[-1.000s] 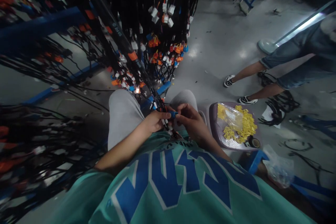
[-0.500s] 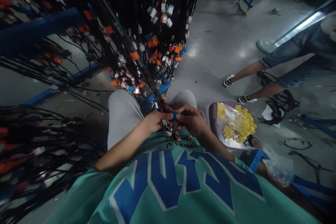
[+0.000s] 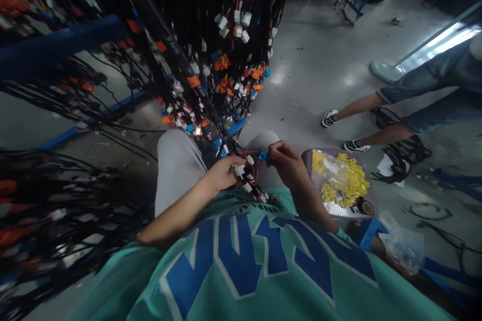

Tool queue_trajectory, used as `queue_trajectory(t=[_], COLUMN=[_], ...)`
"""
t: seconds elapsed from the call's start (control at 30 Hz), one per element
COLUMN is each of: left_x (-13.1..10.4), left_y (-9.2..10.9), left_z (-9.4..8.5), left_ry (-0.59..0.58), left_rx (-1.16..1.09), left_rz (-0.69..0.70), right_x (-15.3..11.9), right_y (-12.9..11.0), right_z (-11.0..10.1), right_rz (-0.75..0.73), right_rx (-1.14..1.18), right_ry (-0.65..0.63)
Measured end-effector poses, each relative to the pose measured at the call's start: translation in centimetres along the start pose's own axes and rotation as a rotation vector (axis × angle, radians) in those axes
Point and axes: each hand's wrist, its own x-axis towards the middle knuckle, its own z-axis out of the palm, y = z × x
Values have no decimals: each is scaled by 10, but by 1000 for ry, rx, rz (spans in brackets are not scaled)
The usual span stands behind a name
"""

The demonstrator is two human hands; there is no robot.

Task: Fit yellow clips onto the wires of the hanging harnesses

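Note:
A black wire harness (image 3: 203,94) with orange tape bands slants down from the upper left to my lap. My left hand (image 3: 225,172) is closed around its lower end, thumb on top. White connectors (image 3: 246,173) and thin wires fan out beside that hand, toward my shirt. My right hand (image 3: 285,157) pinches a blue connector (image 3: 264,156) between thumb and fingers, just right of the bundle. A reddish wire appears to run from the blue connector back toward the left hand.
To my right, a purple-grey stool (image 3: 308,160) carries yellow plastic parts (image 3: 352,180), a clear bag and a black tape roll (image 3: 365,205). Hanging harnesses (image 3: 241,75) crowd the front and left, along a blue frame (image 3: 60,40). Another person's legs (image 3: 391,133) stand at right.
My right hand has moved right, away from the left hand, with the blue connector in its fingers. The left hand stays on the bundle, and more white connectors show.

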Motion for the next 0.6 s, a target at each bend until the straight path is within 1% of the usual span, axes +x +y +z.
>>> queue_trajectory(t=[0.1, 0.17, 0.23, 0.3, 0.43, 0.53, 0.6], left_x=[2, 2, 1, 0, 0, 1, 2], left_y=[-1, -2, -1, 0, 3, 4, 3], left_z=[-1, -1, 0, 2, 4, 2, 2], left_ry=[4, 21, 42, 64, 119, 142, 137], left_rx=[-7, -15, -27, -48, -115, -137, -141], left_rz=[-10, -15, -9, -1, 30, 65, 88], right_x=[-2, -2, 0, 2, 5, 5, 5], right_y=[5, 10, 13, 16, 18, 16, 14], right_z=[2, 3, 1, -3, -20, -32, -37], right_rz=[-67, -61, -56, -80, -182, -252, -298], right_rx=[-147, -205, -234, -268, -407, -499, -515], right_ry=[-54, -120, -135, -52, 214, 306, 364])
